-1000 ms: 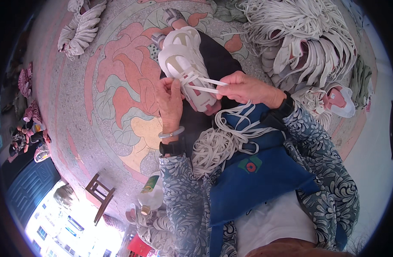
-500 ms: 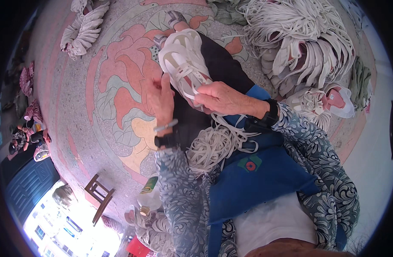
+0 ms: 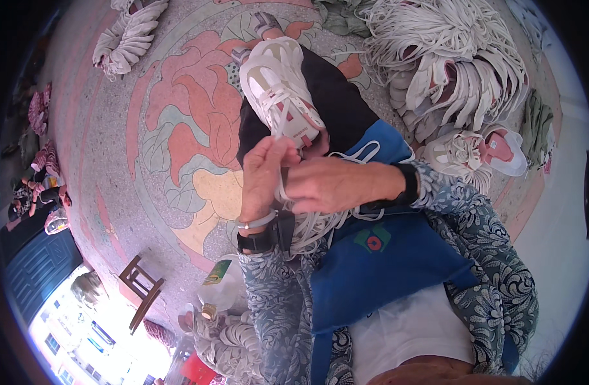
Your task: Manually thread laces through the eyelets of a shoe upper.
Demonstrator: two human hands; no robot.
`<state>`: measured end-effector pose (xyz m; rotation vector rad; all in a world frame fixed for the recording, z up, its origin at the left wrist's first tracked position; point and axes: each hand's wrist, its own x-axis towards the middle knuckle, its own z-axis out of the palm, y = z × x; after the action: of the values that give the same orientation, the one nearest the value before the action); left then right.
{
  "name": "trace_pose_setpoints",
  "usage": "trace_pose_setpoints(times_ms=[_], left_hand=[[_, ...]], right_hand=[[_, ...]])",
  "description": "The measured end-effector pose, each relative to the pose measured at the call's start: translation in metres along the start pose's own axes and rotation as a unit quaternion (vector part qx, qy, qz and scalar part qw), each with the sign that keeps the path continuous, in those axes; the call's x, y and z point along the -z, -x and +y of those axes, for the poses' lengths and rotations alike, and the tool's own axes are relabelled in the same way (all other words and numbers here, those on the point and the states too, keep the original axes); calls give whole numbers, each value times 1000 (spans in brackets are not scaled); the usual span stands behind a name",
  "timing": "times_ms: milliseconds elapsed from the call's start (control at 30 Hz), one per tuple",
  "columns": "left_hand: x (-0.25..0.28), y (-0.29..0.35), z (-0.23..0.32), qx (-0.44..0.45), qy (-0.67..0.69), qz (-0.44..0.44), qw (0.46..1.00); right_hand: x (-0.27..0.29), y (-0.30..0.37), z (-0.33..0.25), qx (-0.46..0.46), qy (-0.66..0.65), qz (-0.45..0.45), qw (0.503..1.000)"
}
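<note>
A pair of white shoe uppers with beige and pink parts lies across my dark trouser leg; the nearer shoe upper [image 3: 275, 90] has its tongue toward me. My left hand [image 3: 264, 172] pinches a white shoelace [image 3: 282, 122] that runs up to the eyelets. Close beside it, my right hand [image 3: 330, 185] is closed with the fingers curled, and a lace strand passes by its fingertips. Below the hands, a bundle of loose white laces [image 3: 317, 228] rests on my lap, partly covered by my right hand and wrist.
At the upper right is a big heap of white shoe uppers with laces [image 3: 461, 58], and a finished-looking beige shoe [image 3: 458, 149] lies below it. More uppers [image 3: 128, 42] sit at the upper left. A wooden stool [image 3: 140, 289] and a clear plastic bottle [image 3: 221, 285] stand at lower left.
My right hand has drawn back from the shoe toward my lap. My left hand has moved right and now pinches the lace beneath the tongue, which shows more fully.
</note>
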<state>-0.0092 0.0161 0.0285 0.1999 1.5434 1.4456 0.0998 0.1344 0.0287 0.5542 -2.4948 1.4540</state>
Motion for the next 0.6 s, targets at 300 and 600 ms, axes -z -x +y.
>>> trace_pose_setpoints(times_ms=[300, 600], left_hand=[[-45, 35, 6, -27, 19, -64, 997], [46, 66, -24, -176, 271, 45, 945]], right_hand=[[27, -7, 26, -402, -525, 115, 741], [68, 26, 61, -415, -552, 222, 689]])
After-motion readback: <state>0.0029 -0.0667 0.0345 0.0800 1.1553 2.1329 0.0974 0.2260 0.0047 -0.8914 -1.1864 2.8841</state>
